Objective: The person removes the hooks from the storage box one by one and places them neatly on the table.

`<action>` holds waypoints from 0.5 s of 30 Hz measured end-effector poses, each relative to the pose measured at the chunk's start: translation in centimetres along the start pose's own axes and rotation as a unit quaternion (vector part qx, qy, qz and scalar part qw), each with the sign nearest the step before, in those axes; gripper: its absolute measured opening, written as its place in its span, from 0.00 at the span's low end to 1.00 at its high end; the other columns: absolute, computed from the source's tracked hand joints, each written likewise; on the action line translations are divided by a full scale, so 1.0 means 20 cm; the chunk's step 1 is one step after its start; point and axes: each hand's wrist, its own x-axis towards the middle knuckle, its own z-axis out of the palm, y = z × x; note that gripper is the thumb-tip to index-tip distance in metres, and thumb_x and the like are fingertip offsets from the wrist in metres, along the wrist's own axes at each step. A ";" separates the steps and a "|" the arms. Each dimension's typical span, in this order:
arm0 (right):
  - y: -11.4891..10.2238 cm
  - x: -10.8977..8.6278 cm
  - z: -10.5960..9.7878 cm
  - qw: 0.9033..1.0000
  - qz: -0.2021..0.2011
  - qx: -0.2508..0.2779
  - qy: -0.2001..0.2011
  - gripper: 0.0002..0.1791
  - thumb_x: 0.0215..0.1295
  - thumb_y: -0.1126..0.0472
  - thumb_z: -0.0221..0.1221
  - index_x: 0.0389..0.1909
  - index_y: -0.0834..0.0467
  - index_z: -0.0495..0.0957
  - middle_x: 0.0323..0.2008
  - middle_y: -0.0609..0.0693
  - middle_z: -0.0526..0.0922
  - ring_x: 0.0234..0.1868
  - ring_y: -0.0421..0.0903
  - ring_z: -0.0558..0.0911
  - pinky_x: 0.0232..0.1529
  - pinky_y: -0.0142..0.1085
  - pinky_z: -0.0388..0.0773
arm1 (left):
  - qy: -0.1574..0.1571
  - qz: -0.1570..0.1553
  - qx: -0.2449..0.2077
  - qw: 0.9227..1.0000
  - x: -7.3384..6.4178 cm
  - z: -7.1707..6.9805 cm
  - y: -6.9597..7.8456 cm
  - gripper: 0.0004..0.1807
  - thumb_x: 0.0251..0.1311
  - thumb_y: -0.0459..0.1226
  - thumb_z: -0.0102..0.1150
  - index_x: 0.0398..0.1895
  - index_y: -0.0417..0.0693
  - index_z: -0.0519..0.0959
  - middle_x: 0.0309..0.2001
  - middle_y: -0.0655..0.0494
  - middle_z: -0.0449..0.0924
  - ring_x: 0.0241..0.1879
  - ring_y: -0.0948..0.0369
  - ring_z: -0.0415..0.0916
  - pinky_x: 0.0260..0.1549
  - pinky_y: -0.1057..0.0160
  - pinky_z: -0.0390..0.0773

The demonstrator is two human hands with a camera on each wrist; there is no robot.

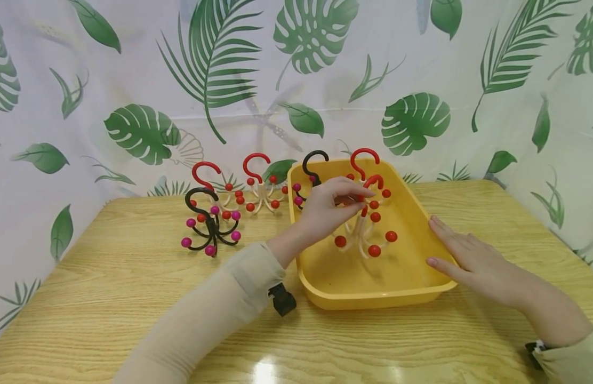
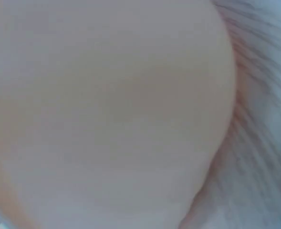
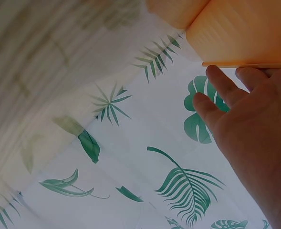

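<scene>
Leaf-print cloth (image 1: 344, 96) behind. Your left hand (image 1: 330, 202) pinches the red hook (image 1: 375, 180) of a cream, red-balled plastic hanger (image 1: 360, 229), body just below the fingertips, over the yellow plastic tray (image 1: 378, 302); right hand (image 1: 483, 266), fingers extended, touches it. Likely light, stiff: grip hook.

Behind the back edge of the wood-grain counter (image 1: 133, 298) hangs a white sheet (image 1: 335, 98) printed with green leaves, which also runs along the left and right edges. A feathery frond (image 1: 207, 69) rises left of the back edge's middle, with one split leaf (image 1: 142, 133) near the back left corner and a second split leaf (image 1: 416, 124) toward the back right. Between those two show a faint shell print (image 1: 187, 149) and a starfish print (image 1: 264, 120).
</scene>
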 end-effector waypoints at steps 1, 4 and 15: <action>0.00 0.00 0.00 1.000 0.000 0.001 -0.001 0.44 0.71 0.44 0.49 0.76 0.52 0.35 0.75 0.59 0.40 0.70 0.69 0.47 0.67 0.61 0.33 | 0.004 0.005 -0.001 1.000 0.00 -0.01 0.01 0.12 0.58 0.24 0.60 0.45 0.39 0.83 0.41 0.51 0.80 0.39 0.65 0.77 0.42 0.70 0.78; 0.00 0.00 0.00 1.000 0.000 0.004 -0.003 0.44 0.71 0.44 0.49 0.76 0.52 0.35 0.75 0.59 0.40 0.70 0.69 0.47 0.67 0.62 0.33 | 0.019 0.031 -0.008 0.999 0.00 -0.05 0.03 0.12 0.58 0.24 0.60 0.44 0.38 0.84 0.41 0.49 0.81 0.39 0.65 0.77 0.42 0.68 0.78; 0.00 0.00 0.00 1.000 0.001 0.003 -0.005 0.43 0.72 0.45 0.48 0.76 0.52 0.34 0.75 0.59 0.39 0.70 0.68 0.47 0.67 0.62 0.34 | 0.058 0.063 -0.057 0.995 -0.05 -0.26 0.15 0.11 0.56 0.22 0.61 0.42 0.34 0.83 0.40 0.48 0.78 0.40 0.60 0.78 0.45 0.60 0.79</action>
